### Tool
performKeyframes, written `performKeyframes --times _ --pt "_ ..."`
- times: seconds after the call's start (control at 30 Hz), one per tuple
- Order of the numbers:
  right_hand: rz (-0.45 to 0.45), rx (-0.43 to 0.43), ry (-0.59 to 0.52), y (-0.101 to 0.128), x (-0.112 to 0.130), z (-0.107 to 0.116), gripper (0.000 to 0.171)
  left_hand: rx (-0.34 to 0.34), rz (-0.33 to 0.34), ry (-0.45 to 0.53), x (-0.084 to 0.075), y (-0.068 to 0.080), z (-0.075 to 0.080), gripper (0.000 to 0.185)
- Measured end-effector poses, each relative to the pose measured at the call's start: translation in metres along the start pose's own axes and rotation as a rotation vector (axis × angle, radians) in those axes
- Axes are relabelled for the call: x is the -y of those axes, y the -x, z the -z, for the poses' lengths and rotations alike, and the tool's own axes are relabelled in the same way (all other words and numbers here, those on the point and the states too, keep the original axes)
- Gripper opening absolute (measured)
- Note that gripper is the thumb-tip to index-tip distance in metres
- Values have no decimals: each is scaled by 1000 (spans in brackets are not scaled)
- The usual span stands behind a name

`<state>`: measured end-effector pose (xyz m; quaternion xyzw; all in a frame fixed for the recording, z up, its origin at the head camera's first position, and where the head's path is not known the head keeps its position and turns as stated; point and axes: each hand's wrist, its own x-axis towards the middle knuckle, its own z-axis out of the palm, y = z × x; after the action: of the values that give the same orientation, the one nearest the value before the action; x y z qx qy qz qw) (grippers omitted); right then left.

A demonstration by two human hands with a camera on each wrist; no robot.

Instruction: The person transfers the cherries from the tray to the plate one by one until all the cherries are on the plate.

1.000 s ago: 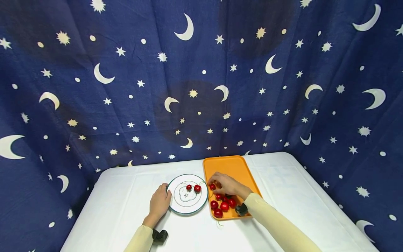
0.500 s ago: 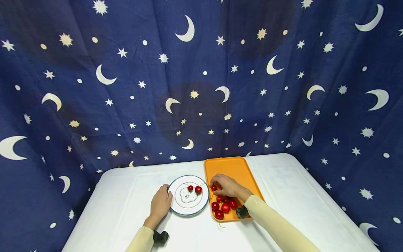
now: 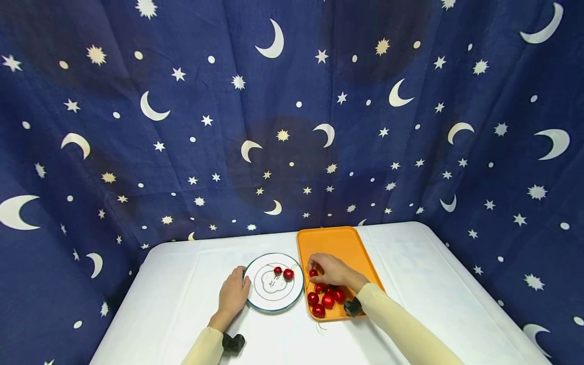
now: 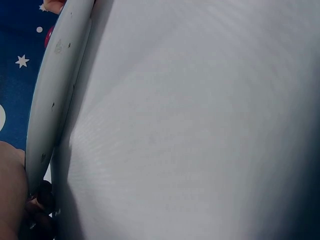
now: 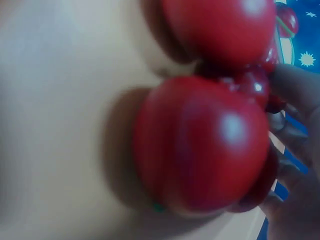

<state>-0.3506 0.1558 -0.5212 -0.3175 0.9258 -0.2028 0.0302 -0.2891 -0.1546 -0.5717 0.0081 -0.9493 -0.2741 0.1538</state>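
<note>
Right hand pinches a cherry at the orange tray's left edge; left hand, fingers relaxed, steadies the plate. A loose pinch could drop the cherry onto the tabletop.

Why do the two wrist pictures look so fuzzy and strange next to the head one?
Head view: sharp and evenly lit, edges bowed by a wide lens. Left wrist view: pressed close to the plate rim and white tablecloth, soft and shadowed. Right wrist view: cherries fill the frame, blurred, with glare spots.
</note>
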Motion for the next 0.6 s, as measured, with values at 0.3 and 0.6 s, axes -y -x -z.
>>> performKeyframes --times 0.3,0.6 --pt "78 40 -45 4 -11 3 14 14 7 1 -1 1 0 35" --pt "79 -7 -93 2 -16 0 13 -1 -11 6 0 2 -1 34"
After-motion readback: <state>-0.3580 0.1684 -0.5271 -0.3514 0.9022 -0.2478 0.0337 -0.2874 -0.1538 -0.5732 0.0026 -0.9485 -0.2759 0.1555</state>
